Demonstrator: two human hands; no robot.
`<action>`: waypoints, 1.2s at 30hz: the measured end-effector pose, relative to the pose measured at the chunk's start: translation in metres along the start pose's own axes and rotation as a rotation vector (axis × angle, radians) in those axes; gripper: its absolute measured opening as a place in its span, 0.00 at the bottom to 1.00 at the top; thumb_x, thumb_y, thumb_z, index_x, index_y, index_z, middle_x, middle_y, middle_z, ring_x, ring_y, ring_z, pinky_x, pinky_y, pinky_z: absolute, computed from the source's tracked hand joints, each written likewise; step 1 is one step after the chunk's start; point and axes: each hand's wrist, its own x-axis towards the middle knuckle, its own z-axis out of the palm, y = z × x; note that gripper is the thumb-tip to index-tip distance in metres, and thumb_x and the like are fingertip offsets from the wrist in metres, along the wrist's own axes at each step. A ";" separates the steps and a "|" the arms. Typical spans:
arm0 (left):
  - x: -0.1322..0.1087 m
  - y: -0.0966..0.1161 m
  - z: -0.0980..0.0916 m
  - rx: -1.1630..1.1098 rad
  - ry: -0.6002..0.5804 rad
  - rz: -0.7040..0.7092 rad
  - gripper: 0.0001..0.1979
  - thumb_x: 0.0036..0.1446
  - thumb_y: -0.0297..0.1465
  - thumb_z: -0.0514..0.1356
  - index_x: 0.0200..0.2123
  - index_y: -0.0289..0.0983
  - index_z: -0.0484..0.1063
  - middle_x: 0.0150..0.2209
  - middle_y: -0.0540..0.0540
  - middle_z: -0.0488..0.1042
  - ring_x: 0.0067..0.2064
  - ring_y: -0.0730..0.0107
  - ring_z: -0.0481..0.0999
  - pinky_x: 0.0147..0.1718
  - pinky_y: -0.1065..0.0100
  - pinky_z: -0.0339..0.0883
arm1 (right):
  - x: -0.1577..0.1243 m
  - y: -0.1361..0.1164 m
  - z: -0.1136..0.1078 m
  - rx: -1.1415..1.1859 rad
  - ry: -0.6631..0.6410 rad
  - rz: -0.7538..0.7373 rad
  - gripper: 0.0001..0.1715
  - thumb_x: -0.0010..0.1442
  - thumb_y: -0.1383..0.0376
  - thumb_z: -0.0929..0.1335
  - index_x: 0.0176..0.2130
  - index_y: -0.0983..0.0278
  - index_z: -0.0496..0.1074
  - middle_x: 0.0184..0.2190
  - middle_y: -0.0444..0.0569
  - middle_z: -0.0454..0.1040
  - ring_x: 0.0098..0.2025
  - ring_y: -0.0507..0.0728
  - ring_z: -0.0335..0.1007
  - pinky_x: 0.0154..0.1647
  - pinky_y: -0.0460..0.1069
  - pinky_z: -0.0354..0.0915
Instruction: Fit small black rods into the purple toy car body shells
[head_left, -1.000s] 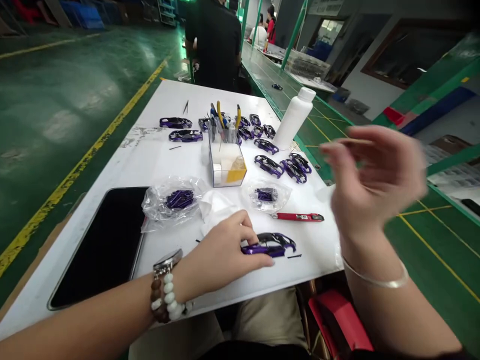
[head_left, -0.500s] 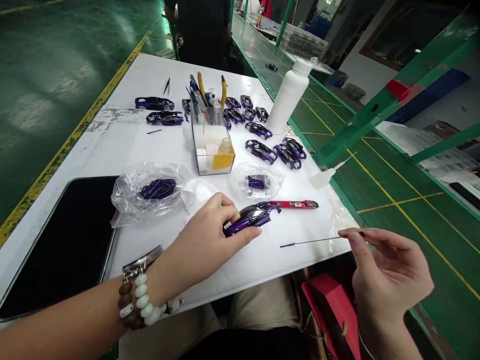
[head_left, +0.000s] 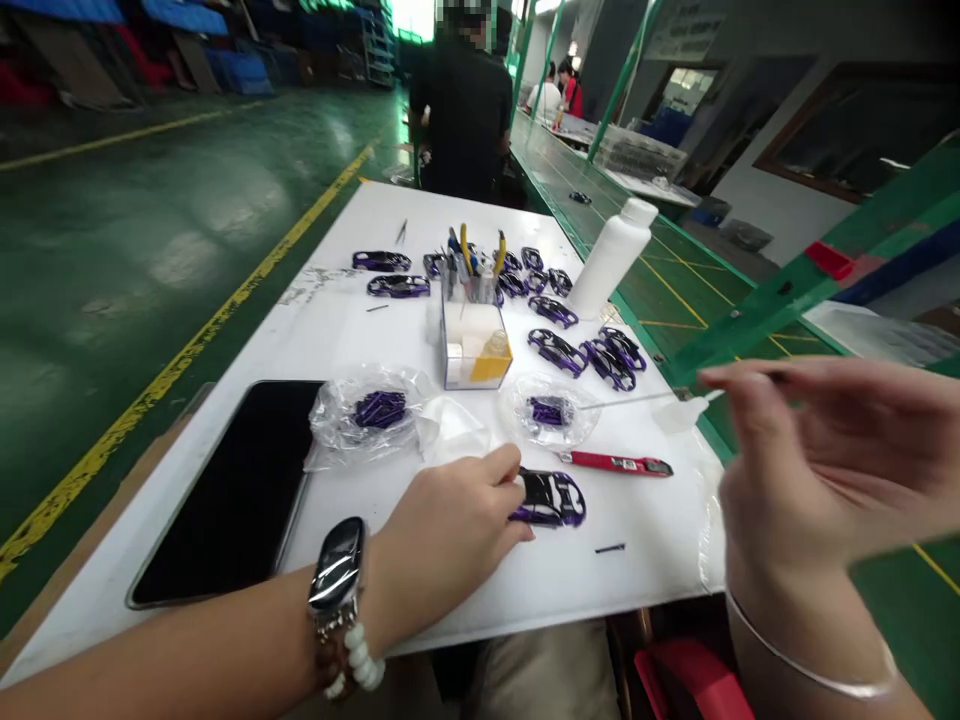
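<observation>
Change: left hand (head_left: 450, 530) has set car shell (head_left: 551, 498) flat, black side up, near table's front edge, fingertips curled against it | right hand (head_left: 832, 470) raised, pinching stick (head_left: 630, 401) | table (head_left: 337, 330): 1 | tablet (head_left: 240, 490): 1 | bottle (head_left: 611, 258): 1 | tool box (head_left: 475, 345): 1 | bags (head_left: 367, 415): 2 | loose shells (head_left: 556, 352): about 12

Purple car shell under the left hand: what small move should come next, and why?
Probably lower the right hand to the purple-and-black model car shell, the left hand steadying it: the shell lies on the white table under those fingers, the right hand raised clear.
</observation>
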 end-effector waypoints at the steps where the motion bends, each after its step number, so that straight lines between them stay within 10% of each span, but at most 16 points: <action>1: 0.000 0.000 0.000 0.012 -0.007 0.010 0.03 0.61 0.28 0.62 0.37 0.35 0.75 0.44 0.46 0.73 0.40 0.57 0.76 0.35 0.61 0.64 | 0.004 0.003 0.015 0.018 -0.033 -0.014 0.15 0.54 0.73 0.75 0.41 0.61 0.75 0.31 0.43 0.74 0.32 0.55 0.76 0.29 0.53 0.73; 12: 0.004 0.002 -0.001 -0.227 -0.066 -0.091 0.14 0.58 0.42 0.64 0.30 0.36 0.73 0.32 0.49 0.75 0.35 0.65 0.73 0.34 0.66 0.62 | 0.001 0.029 0.103 -0.126 -0.416 -0.078 0.06 0.62 0.71 0.70 0.40 0.62 0.72 0.34 0.48 0.77 0.39 0.62 0.73 0.43 0.62 0.65; 17: 0.004 0.003 -0.004 -0.388 -0.107 -0.174 0.15 0.55 0.43 0.63 0.27 0.37 0.72 0.27 0.52 0.72 0.29 0.70 0.70 0.27 0.69 0.59 | 0.009 0.016 0.028 -0.190 -0.717 -0.026 0.18 0.60 0.69 0.71 0.51 0.65 0.72 0.51 0.59 0.74 0.52 0.66 0.71 0.51 0.61 0.67; 24: 0.008 0.003 -0.002 -0.480 -0.156 -0.261 0.15 0.53 0.45 0.62 0.30 0.37 0.75 0.26 0.52 0.70 0.27 0.69 0.68 0.25 0.69 0.58 | -0.062 0.001 -0.108 -0.086 -1.054 0.328 0.08 0.63 0.68 0.70 0.44 0.58 0.75 0.40 0.48 0.76 0.42 0.57 0.75 0.38 0.50 0.73; 36: 0.011 0.004 0.008 -0.553 -0.099 -0.333 0.13 0.53 0.44 0.64 0.34 0.40 0.77 0.29 0.52 0.69 0.28 0.71 0.66 0.25 0.69 0.60 | -0.090 0.000 -0.091 -0.105 -1.122 0.338 0.06 0.67 0.71 0.66 0.42 0.61 0.70 0.37 0.47 0.71 0.40 0.56 0.65 0.40 0.54 0.60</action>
